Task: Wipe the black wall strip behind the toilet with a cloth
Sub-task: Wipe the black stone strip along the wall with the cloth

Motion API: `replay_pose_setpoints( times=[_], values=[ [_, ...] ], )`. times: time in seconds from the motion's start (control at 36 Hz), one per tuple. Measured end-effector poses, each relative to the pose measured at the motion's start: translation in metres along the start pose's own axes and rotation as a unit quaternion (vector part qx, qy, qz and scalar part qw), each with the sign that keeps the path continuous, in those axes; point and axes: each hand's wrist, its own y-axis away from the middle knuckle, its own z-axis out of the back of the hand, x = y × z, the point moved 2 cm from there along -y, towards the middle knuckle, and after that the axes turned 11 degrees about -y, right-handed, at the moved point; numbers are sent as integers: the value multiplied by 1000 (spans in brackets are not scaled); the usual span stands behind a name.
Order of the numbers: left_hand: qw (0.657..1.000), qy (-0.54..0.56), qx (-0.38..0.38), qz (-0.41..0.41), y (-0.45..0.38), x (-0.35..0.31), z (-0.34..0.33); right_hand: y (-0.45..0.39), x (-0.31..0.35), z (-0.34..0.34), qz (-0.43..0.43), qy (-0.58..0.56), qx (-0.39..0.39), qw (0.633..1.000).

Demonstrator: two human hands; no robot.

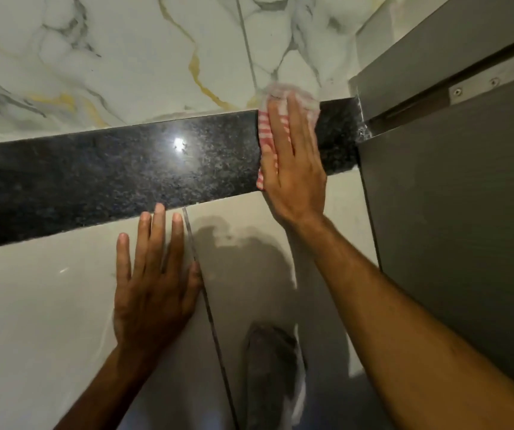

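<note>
A glossy black speckled wall strip (125,175) runs across the wall, sloping up to the right, with a light glare on it. My right hand (293,162) lies flat on the strip near its right end, pressing a red-and-white striped cloth (266,131) against it. The cloth sticks out above and to the left of my fingers. My left hand (153,283) rests flat, fingers spread, on the beige tile below the strip, its fingertips reaching the strip's lower edge. It holds nothing.
White marble-look tiles (125,57) with grey and gold veins cover the wall above the strip. A grey partition panel (454,212) with a metal bracket (494,82) stands right beside the strip's right end. A vertical grout line (206,299) runs down the beige tile.
</note>
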Motion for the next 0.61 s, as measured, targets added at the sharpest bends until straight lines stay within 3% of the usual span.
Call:
replay_pose_setpoints(
  times=[0.11, 0.22, 0.33, 0.44, 0.53, 0.61],
  values=[
    [1000, 2, 9, -1, -2, -1, 4, 52, -23, 22, -90, 9, -12, 996],
    [1000, 6, 13, -5, -2, 0, 2, 11, -21, 19, -164, 6, -52, 985],
    [1000, 7, 6, -4, -2, 1, -1, -41, -13, 4, -150, 12, -46, 988],
    [1000, 16, 9, -3, -3, 2, -1, 7, -15, 9, -29, 63, 6, 998],
    [1000, 17, 7, -1, -3, 2, 2, 54, -34, 26, -125, 12, -49, 991],
    [1000, 16, 6, -6, -3, 2, 3, 47, -34, 26, -167, 50, -53, 983]
  ],
)
